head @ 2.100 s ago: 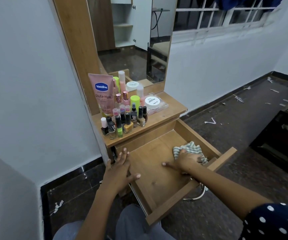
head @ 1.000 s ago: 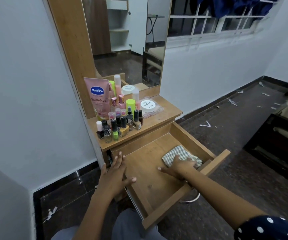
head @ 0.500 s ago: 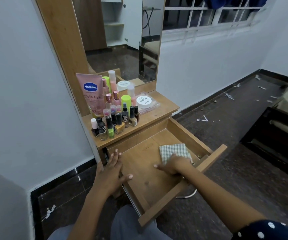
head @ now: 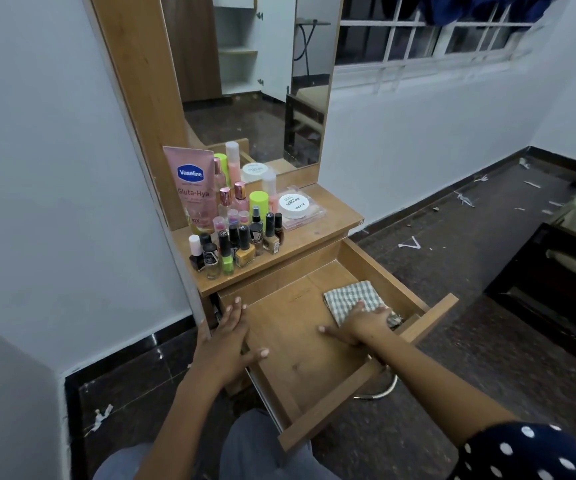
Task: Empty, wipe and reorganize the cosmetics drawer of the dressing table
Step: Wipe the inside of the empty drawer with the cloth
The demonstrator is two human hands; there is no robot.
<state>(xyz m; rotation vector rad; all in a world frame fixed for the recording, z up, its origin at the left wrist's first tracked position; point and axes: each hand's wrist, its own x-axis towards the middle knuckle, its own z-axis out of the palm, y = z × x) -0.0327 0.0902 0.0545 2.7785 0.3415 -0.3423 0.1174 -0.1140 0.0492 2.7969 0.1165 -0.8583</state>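
Observation:
The wooden drawer (head: pixel 293 344) of the dressing table stands pulled out, with only a checked cloth (head: pixel 350 297) inside it. My right hand (head: pixel 362 323) presses flat on the near part of the cloth, by the drawer's right wall. My left hand (head: pixel 225 344) rests on the drawer's left wall, fingers along the rim and thumb inside. On the tabletop (head: pixel 314 233) stand a pink Vaseline tube (head: pixel 193 188), several nail polish bottles (head: pixel 238 244), pink bottles and a white round jar (head: pixel 293 206) on a clear case.
A tall mirror (head: pixel 255 81) rises behind the tabletop. White walls close in on the left. A chrome ring (head: pixel 383 391) shows under the drawer. Dark floor with paper scraps spreads to the right, with dark furniture (head: pixel 553 289) at the far right.
My right hand has slid the cloth over the drawer's floor, left from the right front corner and back towards the right wall. My left hand has stayed on the left wall.

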